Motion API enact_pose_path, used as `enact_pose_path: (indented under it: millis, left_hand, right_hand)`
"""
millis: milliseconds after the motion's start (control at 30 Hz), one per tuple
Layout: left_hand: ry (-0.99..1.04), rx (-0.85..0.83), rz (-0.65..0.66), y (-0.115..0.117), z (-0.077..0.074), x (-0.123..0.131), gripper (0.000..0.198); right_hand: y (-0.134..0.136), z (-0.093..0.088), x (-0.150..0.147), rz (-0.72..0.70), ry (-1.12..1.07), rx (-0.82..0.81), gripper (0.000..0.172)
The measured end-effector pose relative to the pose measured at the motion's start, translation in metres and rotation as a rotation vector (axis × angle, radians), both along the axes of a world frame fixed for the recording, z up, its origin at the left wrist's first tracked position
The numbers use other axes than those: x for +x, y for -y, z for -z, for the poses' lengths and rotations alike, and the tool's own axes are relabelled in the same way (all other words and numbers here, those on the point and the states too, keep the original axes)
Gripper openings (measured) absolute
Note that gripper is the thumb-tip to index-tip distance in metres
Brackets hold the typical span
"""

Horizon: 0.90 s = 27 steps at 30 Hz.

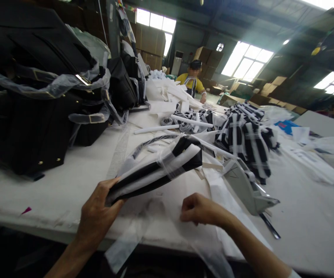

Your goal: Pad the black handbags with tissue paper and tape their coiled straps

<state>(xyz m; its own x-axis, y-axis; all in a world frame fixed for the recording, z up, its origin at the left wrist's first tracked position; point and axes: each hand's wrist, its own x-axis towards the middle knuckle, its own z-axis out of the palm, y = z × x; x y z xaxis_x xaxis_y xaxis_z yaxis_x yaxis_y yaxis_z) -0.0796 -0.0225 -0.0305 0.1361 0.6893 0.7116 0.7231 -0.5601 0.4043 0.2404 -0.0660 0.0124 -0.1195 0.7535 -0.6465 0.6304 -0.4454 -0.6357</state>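
Your left grip point(97, 214) is closed on the near end of a black-and-white striped piece point(158, 170) wrapped in clear film. The thumb lies on top, and the piece is raised off the worktop point(68, 185), slanting up and away to the right. Your right grip point(197, 210) sits just above the worktop, right of the left, with its fingers curled shut. You can't tell whether it pinches any of the film. Right of the piece lies a pale grey wedge-shaped tool point(248, 189), and beyond that a heap of striped pieces point(245, 139). Black bags point(39, 116) are stacked on the left. A person in yellow point(193, 83) works at the far end.
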Motion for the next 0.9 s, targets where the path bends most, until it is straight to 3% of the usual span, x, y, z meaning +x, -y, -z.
enact_pose_path:
  millis: [100, 200, 267, 400, 533, 633, 733, 833, 900]
  left_hand:
    - [0.007, -0.011, 0.003, 0.000, -0.001, 0.000, 0.032]
    - [0.017, -0.014, -0.003, 0.001, -0.002, 0.000, 0.032]
    - [0.030, -0.024, -0.014, 0.001, -0.001, 0.000, 0.033]
    - [0.068, -0.072, -0.043, -0.001, -0.001, -0.003, 0.034]
    - [0.102, -0.089, -0.061, -0.003, -0.001, -0.005, 0.034]
    - [0.127, -0.117, -0.083, -0.003, -0.002, -0.005, 0.035]
    - [0.126, -0.128, -0.107, -0.003, -0.004, -0.004, 0.036]
    - [0.115, -0.130, -0.112, -0.002, -0.006, -0.004, 0.036]
    - [0.111, -0.130, -0.111, -0.001, -0.007, -0.003, 0.036]
  right_hand:
    - [0.020, 0.000, -0.046, -0.122, -0.404, -0.328, 0.020]
    - [0.019, 0.003, -0.075, -0.159, -0.605, -0.425, 0.031]
    - [0.004, 0.007, -0.075, -0.072, -0.571, -0.257, 0.036]
    - [-0.037, 0.016, -0.037, 0.213, 0.030, 0.305, 0.030]
    - [-0.046, 0.023, 0.004, 0.272, 0.436, 0.526, 0.014]
    - [-0.041, 0.024, 0.005, 0.093, 0.724, 0.848, 0.022]
    - [-0.043, 0.022, -0.014, -0.276, 0.710, 1.139, 0.032]
    - [-0.057, 0.021, -0.032, -0.662, 0.540, 1.172, 0.039]
    - [-0.068, 0.022, -0.037, -0.735, 0.422, 1.069, 0.029]
